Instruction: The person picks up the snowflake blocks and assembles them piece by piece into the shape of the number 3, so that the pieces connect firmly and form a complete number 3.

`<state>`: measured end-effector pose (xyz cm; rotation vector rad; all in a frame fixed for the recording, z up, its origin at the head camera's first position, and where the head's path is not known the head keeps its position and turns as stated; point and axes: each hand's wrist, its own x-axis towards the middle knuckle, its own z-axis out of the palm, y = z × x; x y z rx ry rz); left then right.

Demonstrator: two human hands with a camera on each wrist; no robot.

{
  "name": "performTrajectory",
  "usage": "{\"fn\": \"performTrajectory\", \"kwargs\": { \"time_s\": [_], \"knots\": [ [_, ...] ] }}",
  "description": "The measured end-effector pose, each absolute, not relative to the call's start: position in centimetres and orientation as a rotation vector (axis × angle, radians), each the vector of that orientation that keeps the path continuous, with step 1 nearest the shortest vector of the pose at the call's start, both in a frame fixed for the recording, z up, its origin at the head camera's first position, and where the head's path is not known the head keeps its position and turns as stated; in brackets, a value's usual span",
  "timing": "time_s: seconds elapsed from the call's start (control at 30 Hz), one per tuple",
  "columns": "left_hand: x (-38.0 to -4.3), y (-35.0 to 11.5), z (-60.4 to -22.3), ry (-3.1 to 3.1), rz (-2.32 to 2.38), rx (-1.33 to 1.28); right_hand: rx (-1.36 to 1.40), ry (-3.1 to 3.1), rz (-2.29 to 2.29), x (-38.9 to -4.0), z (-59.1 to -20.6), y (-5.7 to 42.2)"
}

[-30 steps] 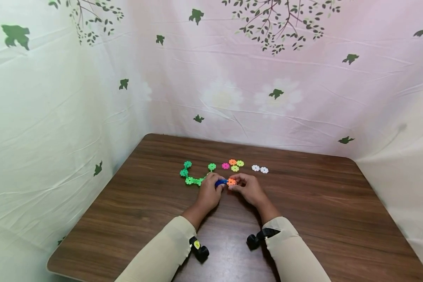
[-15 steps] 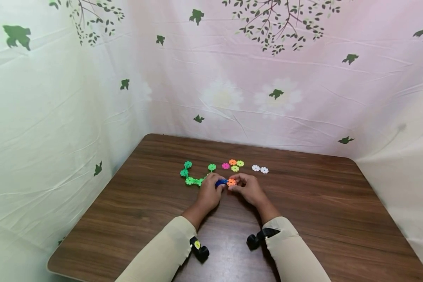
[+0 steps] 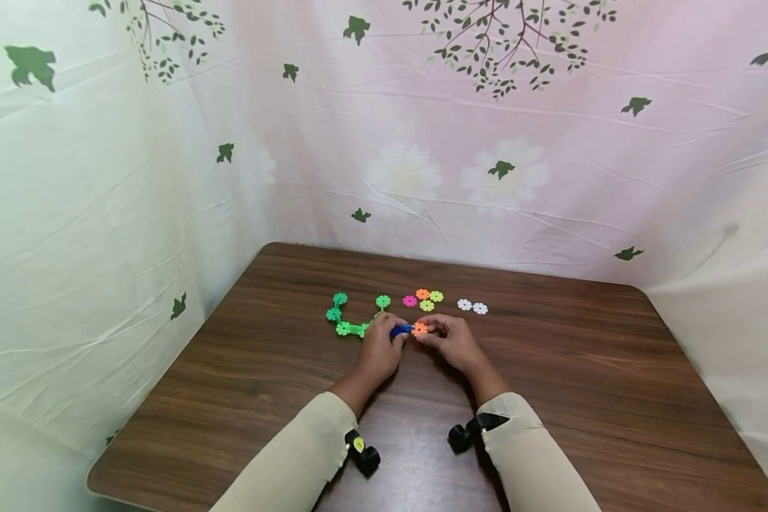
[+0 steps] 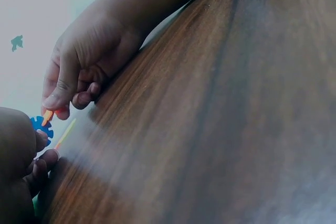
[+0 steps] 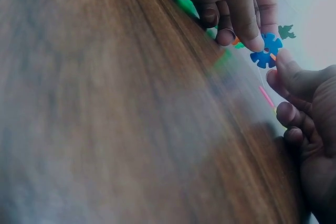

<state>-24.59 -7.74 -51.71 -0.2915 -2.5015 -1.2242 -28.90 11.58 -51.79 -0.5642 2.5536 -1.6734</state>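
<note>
Between finger and thumb my left hand pinches a blue notched flower disc. My right hand pinches an orange flower disc by its outer side. The two discs meet edge to edge, the orange one set crosswise at the blue one's rim, as both wrist views show. A chain of joined green discs curves out to the left of my left hand, its near part covered by that hand. Whether the blue disc is joined to this chain I cannot tell.
Behind my hands lie a pink disc, a loose orange disc and two yellow discs. Two white discs rest farther right. The brown wooden table backs onto a printed curtain.
Both hands keep nearly the same place and grip. The held discs and the green chain have shifted only very slightly.
</note>
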Motion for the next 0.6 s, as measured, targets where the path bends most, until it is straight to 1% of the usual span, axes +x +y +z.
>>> {"fn": "performTrajectory", "kwargs": {
  "time_s": [0.33,0.6],
  "knots": [
    [-24.35,-7.62,-51.35,-2.497,-1.231,-0.271,-0.512,2.481,-1.711,-28.90,-51.62,11.63],
    [-24.51,-7.63,-51.54,-2.499,-1.241,-0.269,-0.566,2.498,-1.675,-28.98,-51.59,11.81]
  ]
}}
